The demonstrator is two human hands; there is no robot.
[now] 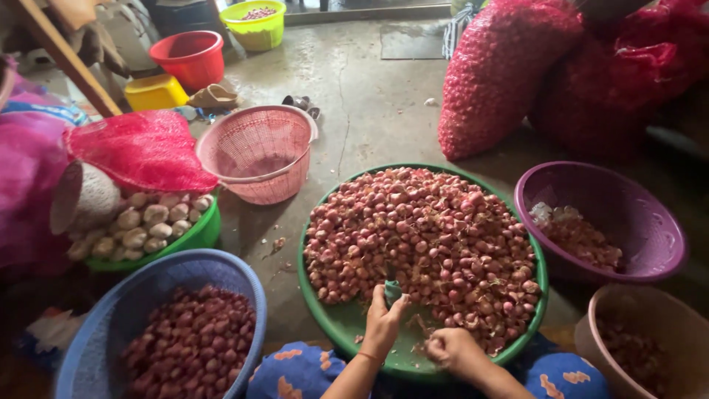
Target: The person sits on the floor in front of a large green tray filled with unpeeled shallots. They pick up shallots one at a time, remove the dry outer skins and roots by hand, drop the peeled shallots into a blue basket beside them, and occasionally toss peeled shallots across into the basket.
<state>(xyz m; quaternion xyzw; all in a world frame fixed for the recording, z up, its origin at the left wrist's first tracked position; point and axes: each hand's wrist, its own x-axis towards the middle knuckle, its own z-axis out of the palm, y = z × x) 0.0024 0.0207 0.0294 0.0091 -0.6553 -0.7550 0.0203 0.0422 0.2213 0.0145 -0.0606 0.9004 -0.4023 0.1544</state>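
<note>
Shallots point(425, 244) heaped in the green round tray point(347, 325) on the floor, pile filling the far and right part, bare green rim area nearest the person. Left hand point(384, 321) sits at the pile's near edge, grip closed round a small dark-handled knife point(392, 290) that stands roughly upright, handle end toward the heap. Right hand point(452, 347) lies just beside it to the right, lower over the bare tray and loose skins, fingers curled shut; probably pinching one shallot, but cannot tell what is inside. Nearest bulbs lie just beyond and right of both hands; right hand is nearer them. Forearms come up from the lap, wrists bent inward toward each other. Blue basket point(111, 325) of peeled shallots at left, purple basket point(650, 222) of skins at right.
</note>
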